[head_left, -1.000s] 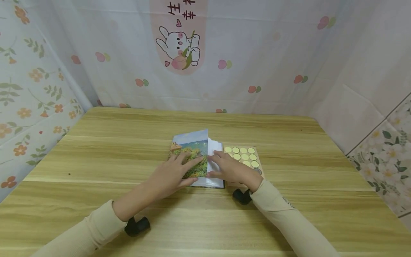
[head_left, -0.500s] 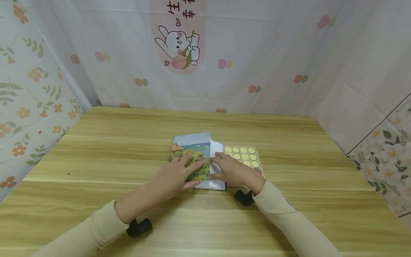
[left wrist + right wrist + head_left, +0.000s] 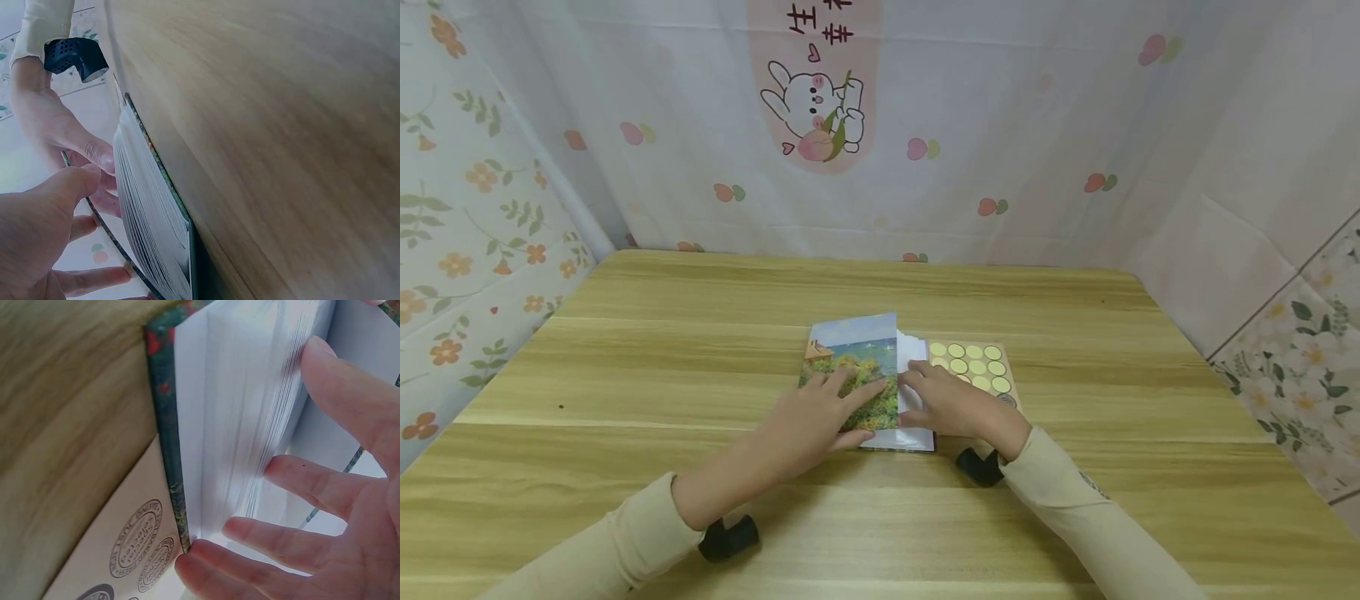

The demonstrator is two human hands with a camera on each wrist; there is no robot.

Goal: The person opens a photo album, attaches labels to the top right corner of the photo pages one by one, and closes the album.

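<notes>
A hardcover book (image 3: 853,333) with a painted seaside cover lies in the middle of the table, its front cover raised off the white pages (image 3: 147,206). My left hand (image 3: 820,412) rests spread on that cover in the head view. In the left wrist view its fingers lie against the cover's outside, and the thumb crosses the lower edge, holding the cover. My right hand (image 3: 958,400) reaches in from the right. Its thumb and fingertips touch the page edges (image 3: 250,394) with fingers fairly straight, as the right wrist view shows.
A flat sheet with rows of pale yellow circles (image 3: 976,352) lies against the book's right side. In the right wrist view, round seal prints (image 3: 136,537) show on it. The wooden table (image 3: 700,333) runs back to a printed curtain (image 3: 1000,100).
The book and both hands have shifted slightly right and toward me. The sheet has moved a little right. The cover stays raised.
</notes>
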